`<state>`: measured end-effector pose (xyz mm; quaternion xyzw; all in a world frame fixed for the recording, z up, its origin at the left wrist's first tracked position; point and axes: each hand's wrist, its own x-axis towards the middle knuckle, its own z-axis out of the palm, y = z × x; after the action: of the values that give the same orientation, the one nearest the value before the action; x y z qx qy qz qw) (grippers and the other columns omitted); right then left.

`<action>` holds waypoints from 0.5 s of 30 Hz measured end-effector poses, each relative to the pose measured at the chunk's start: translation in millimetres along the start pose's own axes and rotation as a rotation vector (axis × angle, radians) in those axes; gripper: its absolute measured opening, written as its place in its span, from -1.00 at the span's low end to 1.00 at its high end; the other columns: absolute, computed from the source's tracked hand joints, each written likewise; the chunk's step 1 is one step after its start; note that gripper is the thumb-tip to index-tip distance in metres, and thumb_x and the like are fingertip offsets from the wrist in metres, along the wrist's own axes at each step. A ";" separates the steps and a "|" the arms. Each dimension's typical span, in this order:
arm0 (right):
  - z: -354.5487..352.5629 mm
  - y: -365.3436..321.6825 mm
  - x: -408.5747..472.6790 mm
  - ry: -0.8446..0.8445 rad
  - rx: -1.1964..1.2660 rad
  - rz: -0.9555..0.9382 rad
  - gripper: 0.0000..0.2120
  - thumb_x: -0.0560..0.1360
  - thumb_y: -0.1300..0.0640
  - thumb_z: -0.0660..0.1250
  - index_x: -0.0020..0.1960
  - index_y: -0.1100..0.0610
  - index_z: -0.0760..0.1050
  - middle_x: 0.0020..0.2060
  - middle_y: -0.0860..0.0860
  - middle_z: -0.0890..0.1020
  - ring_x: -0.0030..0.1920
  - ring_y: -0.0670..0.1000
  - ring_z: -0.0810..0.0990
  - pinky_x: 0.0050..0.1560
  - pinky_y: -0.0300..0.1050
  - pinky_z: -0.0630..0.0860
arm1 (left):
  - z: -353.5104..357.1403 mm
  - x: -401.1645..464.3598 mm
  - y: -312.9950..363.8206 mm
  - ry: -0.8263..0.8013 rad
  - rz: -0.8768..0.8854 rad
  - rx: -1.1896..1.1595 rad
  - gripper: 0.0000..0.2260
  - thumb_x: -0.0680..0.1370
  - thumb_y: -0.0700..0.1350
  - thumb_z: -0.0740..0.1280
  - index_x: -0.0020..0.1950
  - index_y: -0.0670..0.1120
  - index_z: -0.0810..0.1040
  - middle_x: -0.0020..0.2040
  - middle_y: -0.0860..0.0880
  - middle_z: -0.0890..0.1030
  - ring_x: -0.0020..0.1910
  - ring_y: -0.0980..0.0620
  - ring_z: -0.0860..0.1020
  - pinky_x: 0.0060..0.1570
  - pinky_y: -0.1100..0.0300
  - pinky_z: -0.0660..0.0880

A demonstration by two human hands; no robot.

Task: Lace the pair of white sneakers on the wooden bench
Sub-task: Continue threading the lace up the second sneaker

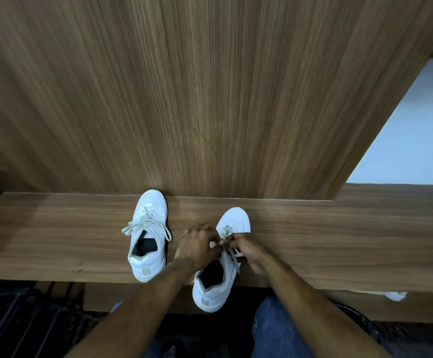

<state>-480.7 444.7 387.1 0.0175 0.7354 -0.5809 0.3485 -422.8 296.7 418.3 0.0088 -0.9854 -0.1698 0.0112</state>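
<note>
Wooden bench [339, 241], right sneaker [220, 275] heel past its front edge, both hands [197, 245] [246, 248] pinching laces [224, 242].

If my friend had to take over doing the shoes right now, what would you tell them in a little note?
Left hand and right hand: both pinch the laces over the middle of the right sneaker.
That sneaker's heel hangs over the front edge of the wooden bench, so mind it doesn't slip.
Left sneaker stands alone on the bench, toe to the wall panel, untouched.
Done: left sneaker looks laced, its ends loose and untied.
Left: finish lacing the right sneaker.
</note>
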 end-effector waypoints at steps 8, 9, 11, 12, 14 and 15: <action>3.2 -8.1 2.3 0.080 -0.252 -0.133 -0.60 0.50 0.43 0.17 -0.33 0.05 0.57 -0.32 -0.04 0.61 -0.26 -0.09 0.56 -0.25 -0.31 0.51 | -24.2 21.1 11.1 -0.438 -0.261 -0.201 -0.62 0.47 0.23 0.28 -0.25 -0.09 0.54 -0.29 -0.01 0.56 -0.26 0.05 0.51 -0.31 0.20 0.35; 2.1 -10.1 2.1 0.073 -0.333 -0.191 -0.64 0.49 0.43 0.22 -0.31 0.06 0.58 -0.30 -0.05 0.62 -0.23 -0.08 0.57 -0.16 -0.26 0.55 | -25.2 21.6 11.3 -0.458 -0.246 -0.152 -0.58 0.49 0.25 0.24 -0.15 -0.10 0.57 -0.18 -0.04 0.60 -0.17 0.02 0.53 -0.24 0.17 0.36; -4.7 -14.0 -0.2 0.071 -0.515 -0.303 -0.82 0.48 0.35 0.34 -0.21 0.16 0.66 -0.23 0.01 0.68 -0.16 -0.04 0.61 -0.02 -0.09 0.58 | -29.2 21.2 10.9 -0.436 -0.136 0.071 -0.56 0.56 0.21 0.15 0.03 -0.13 0.57 0.04 -0.09 0.61 0.02 -0.06 0.54 -0.11 0.12 0.35; -10.7 -15.0 0.1 0.077 -0.624 -0.354 -0.87 0.47 0.31 0.36 -0.16 0.19 0.68 -0.19 0.04 0.70 -0.14 -0.02 0.63 -0.02 -0.05 0.58 | -31.8 20.8 10.0 -0.406 -0.079 0.176 -0.58 0.58 0.17 0.12 0.08 -0.13 0.56 0.10 -0.11 0.60 0.09 -0.09 0.53 -0.05 0.11 0.35; -25.0 -21.4 -3.8 0.120 -0.948 -0.406 -0.84 0.46 0.25 0.33 -0.07 0.11 0.68 -0.13 0.02 0.71 -0.09 0.02 0.65 -0.07 -0.05 0.56 | -35.1 19.8 3.2 -0.357 -0.008 0.288 -0.61 0.59 0.13 0.08 0.10 -0.12 0.55 0.15 -0.13 0.59 0.15 -0.13 0.52 0.07 0.06 0.38; -33.4 -24.8 -7.1 0.166 -1.131 -0.408 -0.83 0.46 0.21 0.32 -0.04 0.05 0.66 -0.08 -0.01 0.70 -0.04 0.03 0.64 -0.06 -0.07 0.55 | -36.0 18.5 -2.3 -0.352 0.006 0.311 -0.61 0.59 0.12 0.08 0.09 -0.10 0.55 0.16 -0.13 0.59 0.16 -0.13 0.52 0.11 0.04 0.38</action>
<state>-502.4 468.4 414.5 -0.2665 0.9433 -0.1519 0.1269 -440.4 282.1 451.8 -0.0224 -0.9865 -0.0147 -0.1618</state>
